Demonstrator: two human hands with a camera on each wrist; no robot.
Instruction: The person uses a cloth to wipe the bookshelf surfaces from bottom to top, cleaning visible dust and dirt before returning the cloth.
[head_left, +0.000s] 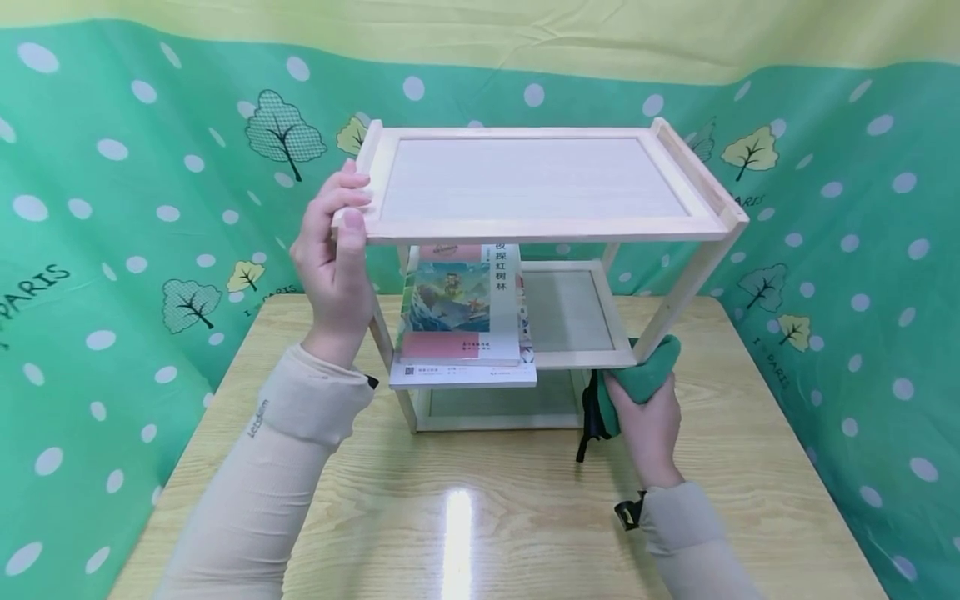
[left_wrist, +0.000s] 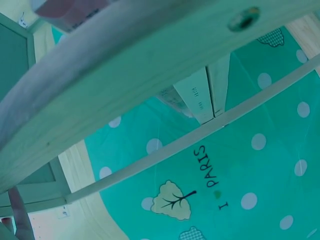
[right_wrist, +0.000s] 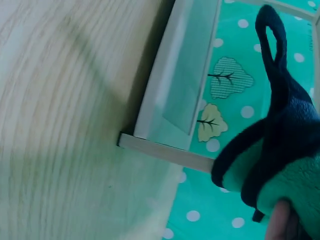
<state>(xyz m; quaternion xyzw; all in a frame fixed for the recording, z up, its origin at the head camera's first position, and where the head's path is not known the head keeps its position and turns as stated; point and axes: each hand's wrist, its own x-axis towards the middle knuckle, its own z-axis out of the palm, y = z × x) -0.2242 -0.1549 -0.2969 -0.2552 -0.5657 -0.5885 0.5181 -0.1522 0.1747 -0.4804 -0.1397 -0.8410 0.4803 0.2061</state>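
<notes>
A pale wooden shelf rack (head_left: 525,227) with three levels stands on the table. My left hand (head_left: 333,250) grips the left end of its top board, thumb at the front corner and fingers over the side rail. In the left wrist view the rail (left_wrist: 150,65) crosses close up, with a finger (left_wrist: 21,215) at the lower left. My right hand (head_left: 648,429) holds a green cloth (head_left: 652,371) with black trim around the right front post, at the middle shelf's corner. The right wrist view shows the cloth (right_wrist: 300,180) with its black loop (right_wrist: 272,45).
Stacked books (head_left: 457,346) lie on the left of the middle shelf, jutting past its front edge. The bottom shelf (head_left: 502,421) sits just above the wood-grain table (head_left: 390,517). A green dotted curtain (head_left: 97,233) hangs behind and at both sides.
</notes>
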